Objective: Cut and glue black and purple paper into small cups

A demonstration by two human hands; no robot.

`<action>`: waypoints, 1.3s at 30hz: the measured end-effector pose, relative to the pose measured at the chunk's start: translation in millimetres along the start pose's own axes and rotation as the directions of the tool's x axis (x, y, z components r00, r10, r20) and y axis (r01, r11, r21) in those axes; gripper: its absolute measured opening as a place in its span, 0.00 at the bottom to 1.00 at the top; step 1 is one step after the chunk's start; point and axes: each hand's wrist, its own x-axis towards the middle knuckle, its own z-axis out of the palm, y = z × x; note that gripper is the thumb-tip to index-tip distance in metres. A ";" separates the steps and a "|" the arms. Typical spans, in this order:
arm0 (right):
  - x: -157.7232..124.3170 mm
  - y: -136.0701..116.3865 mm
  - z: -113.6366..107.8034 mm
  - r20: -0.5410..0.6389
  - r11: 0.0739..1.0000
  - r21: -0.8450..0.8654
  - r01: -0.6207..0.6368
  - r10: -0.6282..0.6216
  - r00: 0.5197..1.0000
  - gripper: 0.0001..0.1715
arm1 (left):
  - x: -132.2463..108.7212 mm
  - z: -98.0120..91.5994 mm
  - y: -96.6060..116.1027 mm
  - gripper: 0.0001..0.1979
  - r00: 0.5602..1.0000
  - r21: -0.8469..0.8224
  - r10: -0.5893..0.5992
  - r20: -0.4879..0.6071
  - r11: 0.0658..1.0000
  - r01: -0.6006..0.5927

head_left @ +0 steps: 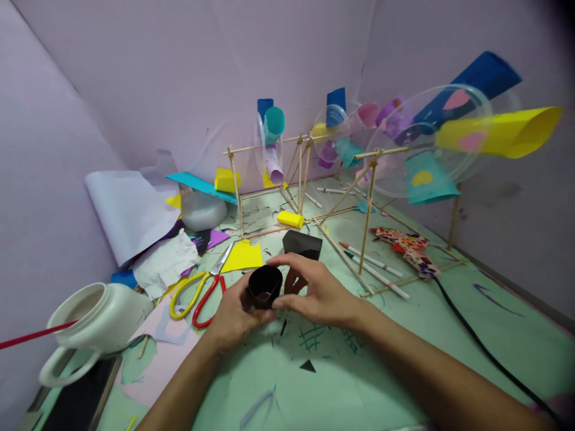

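Note:
Between my two hands is a small black paper tube (pixel 265 286), its round mouth turned up toward me. My left hand (pixel 237 314) is wrapped round its left side, with the thumb along the front bottom edge. The thumb and fingertips of my right hand (pixel 309 287) pinch the tube's right rim. Just behind my right hand lies a folded black paper piece (pixel 302 244), partly hidden by the fingers. Scissors (pixel 211 281) with one yellow and one red handle rest left of my left hand, beside a yellow paper sheet (pixel 242 256).
Behind stands a stick frame (pixel 369 221) carrying clear plastic wheels with coloured paper tubes. A fabric-patterned glue gun (pixel 406 245) with a black cord lies right, near several pens (pixel 377 275). Left are a tipped white mug (pixel 101 317), a phone (pixel 83 395) and crumpled white paper (pixel 168 263).

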 end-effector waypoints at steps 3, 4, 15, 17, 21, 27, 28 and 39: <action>0.7 1.8 3.3 -0.054 0.998 0.044 0.039 -0.036 0.998 0.21 | -0.6 1.9 1.4 0.25 0.997 -0.072 0.002 0.077 0.997 0.004; 1.1 2.7 3.7 -0.066 0.996 0.056 0.063 -0.059 0.996 0.18 | -0.8 2.1 1.2 0.25 0.994 -0.089 0.005 0.110 0.996 0.005; 5.7 14.3 -1.5 0.010 0.928 0.059 -0.369 0.369 0.929 0.09 | -6.9 -17.6 12.7 0.22 0.954 0.292 0.286 -0.088 0.923 -0.250; 5.2 14.4 -0.2 0.049 0.923 0.037 -0.384 0.382 0.923 0.09 | -9.6 -14.2 17.6 0.14 0.952 0.441 0.298 -0.073 0.866 -0.237; 4.2 9.4 1.0 0.025 0.977 -0.031 -0.209 0.210 0.977 0.05 | -11.6 -5.3 18.2 0.10 0.942 0.548 0.333 0.031 0.783 -0.294; 2.6 5.5 -0.7 0.068 0.998 -0.067 0.008 -0.004 0.998 0.05 | -10.8 -6.1 19.7 0.04 0.922 0.511 0.372 0.111 0.774 -0.374; 2.4 5.7 -1.1 0.076 0.998 -0.063 0.002 0.003 0.997 0.06 | -11.1 -6.4 20.4 0.04 0.918 0.508 0.381 0.112 0.772 -0.382; 3.6 1.9 -6.4 0.132 0.997 -0.050 -0.059 0.065 0.989 0.07 | -12.2 -7.3 23.8 0.04 0.893 0.464 0.419 0.166 0.766 -0.445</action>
